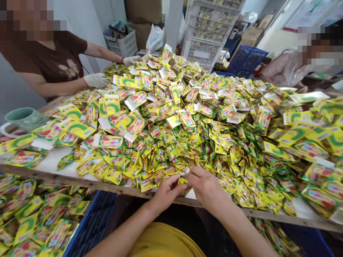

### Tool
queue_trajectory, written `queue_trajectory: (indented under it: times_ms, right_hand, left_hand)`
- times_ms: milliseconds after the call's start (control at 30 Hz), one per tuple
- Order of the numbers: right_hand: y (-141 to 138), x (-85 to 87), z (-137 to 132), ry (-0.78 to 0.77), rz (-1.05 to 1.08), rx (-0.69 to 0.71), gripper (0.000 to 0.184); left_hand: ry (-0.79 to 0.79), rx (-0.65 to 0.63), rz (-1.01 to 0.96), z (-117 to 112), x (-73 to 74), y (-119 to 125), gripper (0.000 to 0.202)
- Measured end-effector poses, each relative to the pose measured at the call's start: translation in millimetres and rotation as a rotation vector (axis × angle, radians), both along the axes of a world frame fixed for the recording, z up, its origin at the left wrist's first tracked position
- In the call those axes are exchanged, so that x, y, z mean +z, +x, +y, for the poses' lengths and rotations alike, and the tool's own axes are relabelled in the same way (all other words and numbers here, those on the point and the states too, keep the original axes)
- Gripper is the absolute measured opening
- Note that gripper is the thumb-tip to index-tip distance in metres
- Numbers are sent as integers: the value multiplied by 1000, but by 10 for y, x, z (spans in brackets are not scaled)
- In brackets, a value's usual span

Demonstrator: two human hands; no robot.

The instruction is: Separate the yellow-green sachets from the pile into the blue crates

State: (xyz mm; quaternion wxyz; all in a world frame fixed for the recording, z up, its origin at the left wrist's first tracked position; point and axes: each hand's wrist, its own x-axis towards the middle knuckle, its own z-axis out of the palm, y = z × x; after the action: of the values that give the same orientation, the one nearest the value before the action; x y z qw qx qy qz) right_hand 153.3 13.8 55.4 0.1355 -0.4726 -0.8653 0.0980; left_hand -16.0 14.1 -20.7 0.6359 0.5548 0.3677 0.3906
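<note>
My left hand (169,191) and my right hand (205,189) meet at the near edge of the table, low in the middle of the head view. Between their fingertips is a small yellow carton (182,181), mostly hidden by the fingers, with a bit of white showing at its top. Both hands are closed, with thumbs and fingers pinched together around it. Just beyond them lies a heap of small yellow and green candy sachets (171,146). Many printed cartons (135,100), several with white flaps sticking out, are piled on top and to both sides.
A blue crate (83,223) of cartons stands below the table edge (66,182) at left. More packs (276,235) lie below at right. A green mug (25,119) is at far left. A gloved co-worker's hand (95,80) touches the pile; another person sits far right. White crates (202,50) are stacked behind.
</note>
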Motion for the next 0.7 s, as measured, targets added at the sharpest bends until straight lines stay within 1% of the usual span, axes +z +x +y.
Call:
queue_trajectory:
  times_ms: [67,133,233,300,333,367,433,467,500,533,600,633,700]
  right_hand:
    - [-26,19,-13,15,-10,9,24]
    - [-27,59,-21,16,10,-4,23]
    - [11,68,-39,-59,49,0,14]
    - [57,9,-72,-122,128,16,18]
    - [83,-39,-98,-132,205,-5,19]
    - [109,-97,-131,-129,313,-58,19]
    - [146,-229,-211,-144,588,-258,19]
    - [150,-298,-255,-192,732,-369,20]
    - [141,-363,-299,-273,861,-459,22]
    - [121,-421,-337,-375,961,-515,24]
    - [62,-502,-384,-555,1079,-534,28]
    - [33,-521,-386,-593,1102,-523,28]
    - [-2,-522,-350,-557,1116,-491,27]
  left_hand:
    - [-8,11,9,-15,21,12,38]
    - [-17,30,15,-35,9,32,37]
    - [-16,44,41,-54,-36,48,35]
    - [-12,28,51,-52,-47,37,35]
    - [-13,15,49,-50,-40,26,36]
    - [-13,-2,41,-47,-25,13,36]
    - [-21,-27,25,-47,24,-17,37]
    - [-33,-38,21,-48,53,-30,37]
    - [-53,-46,18,-50,83,-42,36]
    - [-83,-59,14,-50,112,-50,35]
    - [-163,-84,0,-39,159,-57,29]
    - [-197,-82,-17,-27,175,-56,25]
    - [-212,-19,-36,8,188,-48,25]
